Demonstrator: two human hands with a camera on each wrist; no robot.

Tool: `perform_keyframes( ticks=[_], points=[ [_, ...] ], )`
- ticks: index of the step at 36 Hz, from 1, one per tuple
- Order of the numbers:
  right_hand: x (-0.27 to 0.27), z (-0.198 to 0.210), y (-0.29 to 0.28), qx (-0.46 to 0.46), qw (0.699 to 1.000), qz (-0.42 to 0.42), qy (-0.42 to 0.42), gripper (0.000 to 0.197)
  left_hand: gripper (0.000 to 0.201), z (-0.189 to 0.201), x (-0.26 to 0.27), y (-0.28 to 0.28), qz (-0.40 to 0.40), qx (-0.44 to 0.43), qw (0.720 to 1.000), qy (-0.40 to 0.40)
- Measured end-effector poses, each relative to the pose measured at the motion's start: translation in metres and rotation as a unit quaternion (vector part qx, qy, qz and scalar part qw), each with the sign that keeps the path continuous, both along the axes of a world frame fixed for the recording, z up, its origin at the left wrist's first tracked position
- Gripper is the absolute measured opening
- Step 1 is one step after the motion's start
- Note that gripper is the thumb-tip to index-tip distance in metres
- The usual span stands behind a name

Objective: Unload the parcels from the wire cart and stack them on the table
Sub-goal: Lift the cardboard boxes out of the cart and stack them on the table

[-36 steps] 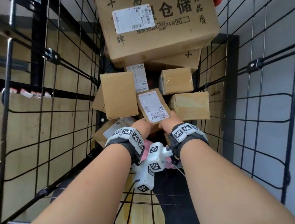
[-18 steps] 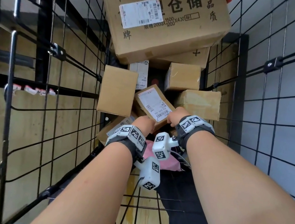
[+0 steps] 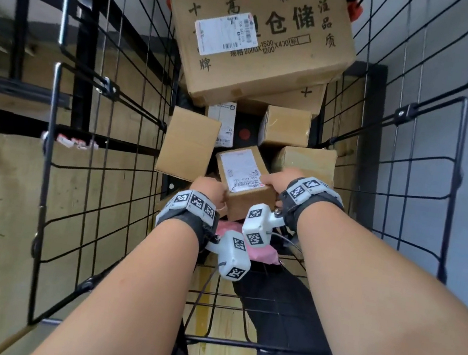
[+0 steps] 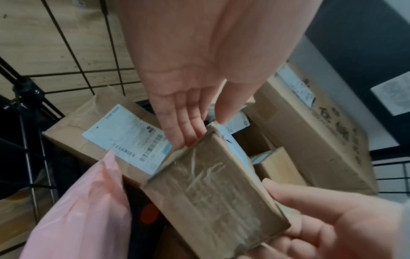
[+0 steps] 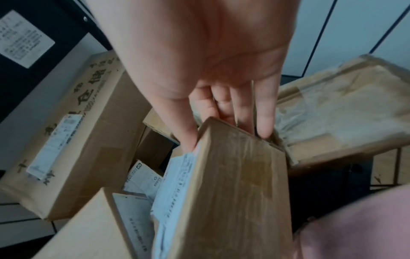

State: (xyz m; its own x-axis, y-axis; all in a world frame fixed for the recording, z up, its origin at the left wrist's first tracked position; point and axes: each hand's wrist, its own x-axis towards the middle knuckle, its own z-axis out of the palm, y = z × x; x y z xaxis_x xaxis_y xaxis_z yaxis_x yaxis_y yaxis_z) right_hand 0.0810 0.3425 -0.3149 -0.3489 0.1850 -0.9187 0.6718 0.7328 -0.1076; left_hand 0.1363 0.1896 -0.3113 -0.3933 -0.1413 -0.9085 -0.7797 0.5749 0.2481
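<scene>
I hold a small cardboard parcel point(image 3: 244, 179) with a white shipping label between both hands, low inside the wire cart point(image 3: 107, 129). My left hand point(image 3: 210, 189) pinches its near left corner. In the left wrist view the fingers point(image 4: 182, 126) lie on one face of the parcel point(image 4: 213, 189) and the thumb on the labelled face. My right hand point(image 3: 273, 180) grips the right end. The right wrist view shows its thumb on the label side of the parcel point(image 5: 233, 184) and its fingers point(image 5: 261, 113) behind.
A large printed carton point(image 3: 261, 39) leans across the far end of the cart. Below it lie a plain box point(image 3: 188, 143), a small box point(image 3: 285, 127), a taped box point(image 3: 307, 160) and a pink poly bag point(image 3: 258, 250). Wire walls close in on both sides.
Both hands have kept hold of the labelled parcel and drawn it up and toward me. The plain box on its left now stands straighter.
</scene>
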Motion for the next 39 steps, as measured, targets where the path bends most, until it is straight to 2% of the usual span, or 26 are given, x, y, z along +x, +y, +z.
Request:
perform_keyframes(
  ticks=[1, 3, 5, 6, 9, 13, 18, 21, 23, 25, 28, 31, 35, 39],
  points=[
    [0.001, 0.01, 0.002, -0.007, 1.0, -0.017, -0.003, 0.04, 0.031, 0.004, -0.002, 0.0, 0.044, 0.021, 0.999, 0.01],
    [0.004, 0.021, 0.002, -0.014, 0.999, -0.033, -0.005, 0.035, 0.034, 0.017, -0.003, 0.004, 0.191, 0.069, 0.979, -0.001],
    [0.007, 0.038, 0.002, -0.012, 0.998, -0.054, -0.004, 0.036, 0.037, 0.032, -0.006, 0.004, 0.255, 0.079, 0.964, 0.012],
    [0.008, 0.046, 0.003, -0.019, 0.998, -0.067, -0.004, 0.039, 0.036, 0.042, -0.007, 0.005, 0.259, 0.086, 0.962, 0.016],
    [0.014, 0.072, 0.007, -0.062, 0.994, -0.094, 0.016, 0.038, 0.023, 0.069, -0.011, 0.006, 0.26, 0.087, 0.96, 0.055],
    [0.015, 0.094, 0.016, -0.09, 0.988, -0.112, 0.05, 0.037, 0.026, 0.105, -0.013, 0.005, 0.207, 0.038, 0.974, 0.077],
    [0.011, 0.163, 0.01, -0.099, 0.989, -0.016, 0.11, 0.031, 0.031, 0.155, -0.009, -0.005, 0.185, 0.044, 0.975, 0.115],
    [0.01, 0.196, 0.007, -0.11, 0.984, 0.003, 0.143, 0.037, 0.055, 0.174, -0.019, -0.015, 0.209, 0.101, 0.964, 0.129],
    [0.012, 0.21, 0.004, -0.121, 0.978, -0.02, 0.168, 0.04, 0.057, 0.196, -0.024, -0.019, 0.229, 0.134, 0.953, 0.143],
    [0.015, 0.225, -0.003, -0.144, 0.97, -0.068, 0.185, 0.033, 0.061, 0.221, -0.024, -0.024, 0.236, 0.157, 0.946, 0.158],
    [0.02, 0.251, -0.016, -0.165, 0.958, -0.111, 0.207, 0.04, 0.085, 0.25, -0.02, -0.039, 0.222, 0.17, 0.94, 0.197],
    [0.024, 0.272, -0.028, -0.17, 0.952, -0.104, 0.231, 0.047, 0.073, 0.273, -0.017, -0.057, 0.194, 0.181, 0.934, 0.237],
    [0.029, 0.297, -0.05, -0.161, 0.949, -0.095, 0.254, 0.052, 0.068, 0.297, -0.021, -0.088, 0.194, 0.181, 0.93, 0.255],
    [0.035, 0.319, -0.078, -0.172, 0.935, -0.117, 0.288, 0.047, 0.065, 0.311, -0.023, -0.122, 0.145, 0.105, 0.936, 0.305]
  ],
)
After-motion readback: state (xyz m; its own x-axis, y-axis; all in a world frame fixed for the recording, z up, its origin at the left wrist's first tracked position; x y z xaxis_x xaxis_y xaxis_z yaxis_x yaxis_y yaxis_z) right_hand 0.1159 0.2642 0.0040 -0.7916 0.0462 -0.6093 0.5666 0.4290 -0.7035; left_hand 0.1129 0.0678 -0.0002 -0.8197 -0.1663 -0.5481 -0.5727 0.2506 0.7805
